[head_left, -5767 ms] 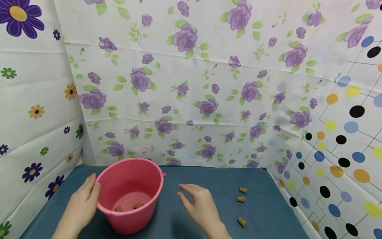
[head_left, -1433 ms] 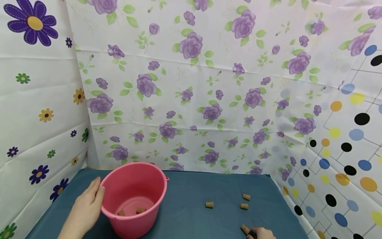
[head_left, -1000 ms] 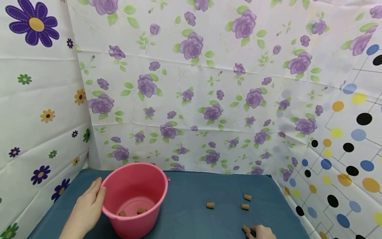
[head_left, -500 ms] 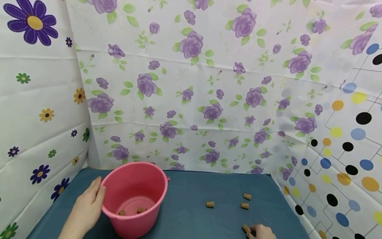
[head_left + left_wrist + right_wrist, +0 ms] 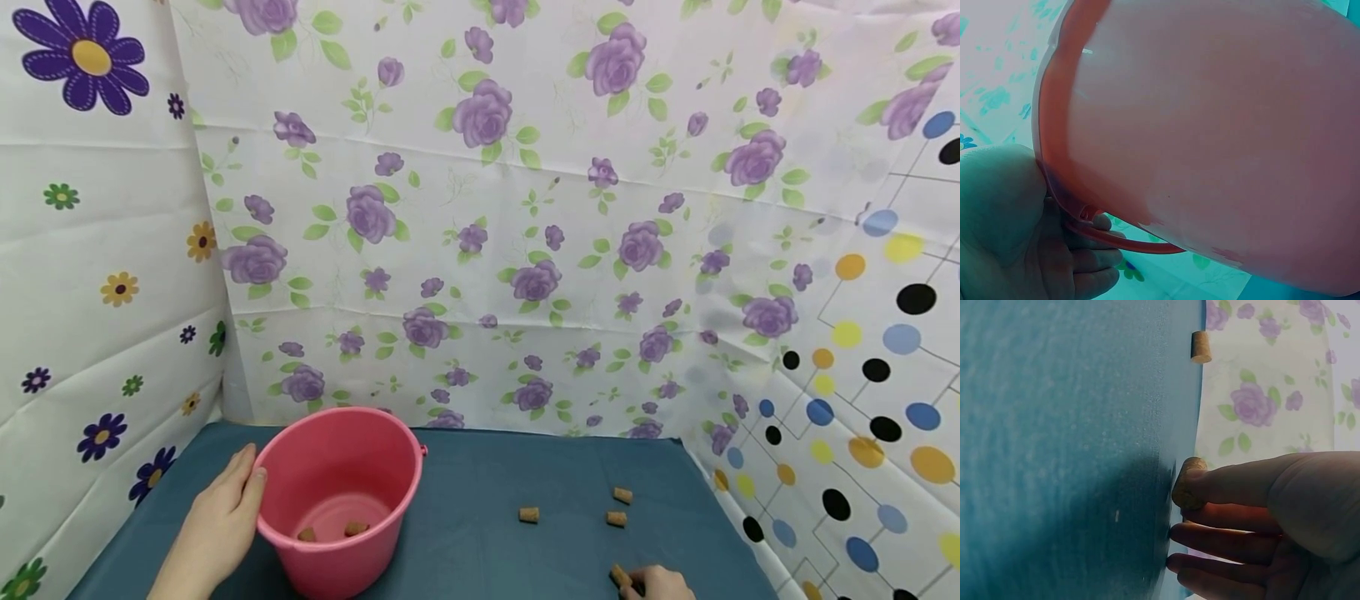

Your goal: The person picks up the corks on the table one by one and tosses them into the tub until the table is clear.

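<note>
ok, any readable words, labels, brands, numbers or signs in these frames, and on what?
None readable.
Pink bucket: no lettering on the visible sides.
Corks: any print too small to read.
Blue cloth: none seen.
Patterned sheets: decoration only.

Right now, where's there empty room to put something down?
There's bare blue cloth between the pink bucket and the lone cork, and behind that cork, up to the flowery curtain. It's crowded on the right, where two corks lie close together and the right hand pinches another cork, and at the bucket's left side, where the left hand touches it.
</note>
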Motion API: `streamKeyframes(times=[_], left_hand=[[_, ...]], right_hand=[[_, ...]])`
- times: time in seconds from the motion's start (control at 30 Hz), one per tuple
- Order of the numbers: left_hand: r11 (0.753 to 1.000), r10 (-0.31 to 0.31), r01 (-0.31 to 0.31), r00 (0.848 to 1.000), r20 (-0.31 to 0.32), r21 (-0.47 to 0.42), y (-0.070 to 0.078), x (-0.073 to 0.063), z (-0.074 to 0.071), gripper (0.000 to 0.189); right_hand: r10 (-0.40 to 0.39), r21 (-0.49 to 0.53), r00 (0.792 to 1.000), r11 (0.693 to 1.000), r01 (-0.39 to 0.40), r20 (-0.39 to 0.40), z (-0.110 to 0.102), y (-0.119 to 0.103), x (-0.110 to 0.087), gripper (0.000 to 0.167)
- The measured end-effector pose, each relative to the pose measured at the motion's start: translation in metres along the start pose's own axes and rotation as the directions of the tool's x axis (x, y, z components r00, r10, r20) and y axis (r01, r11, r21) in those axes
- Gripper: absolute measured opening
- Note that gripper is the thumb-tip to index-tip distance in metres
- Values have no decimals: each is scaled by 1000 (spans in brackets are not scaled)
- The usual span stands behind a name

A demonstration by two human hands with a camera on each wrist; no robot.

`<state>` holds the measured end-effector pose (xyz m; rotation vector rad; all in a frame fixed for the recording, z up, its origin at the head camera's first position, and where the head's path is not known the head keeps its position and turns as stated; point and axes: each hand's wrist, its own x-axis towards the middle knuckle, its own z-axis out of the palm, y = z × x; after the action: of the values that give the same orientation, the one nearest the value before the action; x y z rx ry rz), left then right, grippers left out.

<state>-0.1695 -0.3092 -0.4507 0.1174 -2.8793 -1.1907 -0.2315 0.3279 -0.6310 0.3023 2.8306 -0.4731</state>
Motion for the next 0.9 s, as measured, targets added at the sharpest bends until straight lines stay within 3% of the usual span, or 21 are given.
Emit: streamKeyframes(times=[0.53, 0.7, 0.9], left_hand=[[1000, -1, 1, 1000, 0, -2, 0, 0, 0, 76], [1000, 9, -9, 1000, -7, -4, 1, -1, 0, 76], [1000, 5, -5, 1000, -7, -7, 1, -2, 0, 76]], right_hand=[[-17, 22, 994, 1000, 20, -105, -6, -20, -19, 24], [-32, 41, 994, 999, 36, -104, -15, -27, -26, 20], [-48, 33, 996, 998, 50, -74, -35, -45, -50, 26]])
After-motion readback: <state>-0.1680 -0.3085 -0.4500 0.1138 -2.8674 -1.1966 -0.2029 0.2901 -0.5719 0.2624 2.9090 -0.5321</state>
